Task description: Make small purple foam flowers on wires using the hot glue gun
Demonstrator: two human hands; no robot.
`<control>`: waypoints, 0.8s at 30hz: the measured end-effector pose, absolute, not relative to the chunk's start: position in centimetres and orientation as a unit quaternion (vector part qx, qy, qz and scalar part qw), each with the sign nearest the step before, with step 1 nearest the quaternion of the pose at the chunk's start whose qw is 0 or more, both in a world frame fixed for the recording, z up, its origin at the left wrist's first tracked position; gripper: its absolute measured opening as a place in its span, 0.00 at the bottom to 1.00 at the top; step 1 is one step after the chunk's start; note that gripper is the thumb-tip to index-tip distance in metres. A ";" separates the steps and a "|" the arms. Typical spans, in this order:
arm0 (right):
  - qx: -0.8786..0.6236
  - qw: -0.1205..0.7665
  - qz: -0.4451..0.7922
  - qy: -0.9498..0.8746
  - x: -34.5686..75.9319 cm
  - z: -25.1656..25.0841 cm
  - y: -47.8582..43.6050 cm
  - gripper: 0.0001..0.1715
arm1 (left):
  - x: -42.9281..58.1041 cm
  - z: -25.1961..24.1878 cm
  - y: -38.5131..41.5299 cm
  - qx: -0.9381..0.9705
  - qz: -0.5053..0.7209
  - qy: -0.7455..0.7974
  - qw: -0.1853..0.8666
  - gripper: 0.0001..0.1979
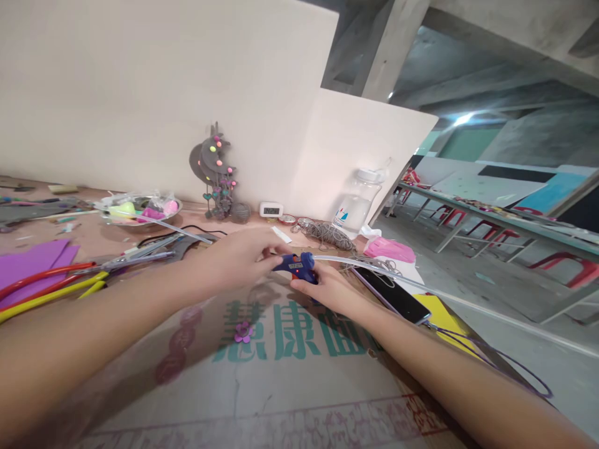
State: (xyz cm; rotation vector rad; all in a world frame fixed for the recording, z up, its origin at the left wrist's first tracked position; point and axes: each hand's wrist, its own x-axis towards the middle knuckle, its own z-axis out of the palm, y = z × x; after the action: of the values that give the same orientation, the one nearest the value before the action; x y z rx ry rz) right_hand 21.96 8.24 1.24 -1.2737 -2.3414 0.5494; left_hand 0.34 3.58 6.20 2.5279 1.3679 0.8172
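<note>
A blue hot glue gun [299, 267] is in my right hand [330, 284], whose fingers wrap round its handle. From the gun's back a long clear glue stick [365, 264] runs off to the right. My left hand [243, 255] is at the gun's nozzle end, its fingers curled together; what they hold, if anything, is hidden. Just beyond those fingers shows a small white strip [281, 234]. Below the hands, a purple flower [244, 332] lies on the printed board [281, 386].
Red-handled pliers [47, 271], yellow-handled scissors [56, 298] and purple sheets [40, 265] lie left. Behind stand a bowl [140, 218], a grey moon ornament [216, 171], a timer [271, 210] and a bottle [358, 199]. Grey yarn [330, 236] and a phone [393, 293] are right.
</note>
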 end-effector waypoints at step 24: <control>-0.408 0.376 0.339 -0.760 20.5 3.1 5.9 0.11 | -2.2 0.4 -1.6 0.748 0.251 0.522 0.324 0.04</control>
State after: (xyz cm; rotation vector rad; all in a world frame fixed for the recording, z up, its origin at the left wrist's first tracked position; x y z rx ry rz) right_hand 20.49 5.86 3.14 -1.0450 -1.9429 0.8666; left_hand -2.21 -1.63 0.39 1.9611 1.3698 0.6581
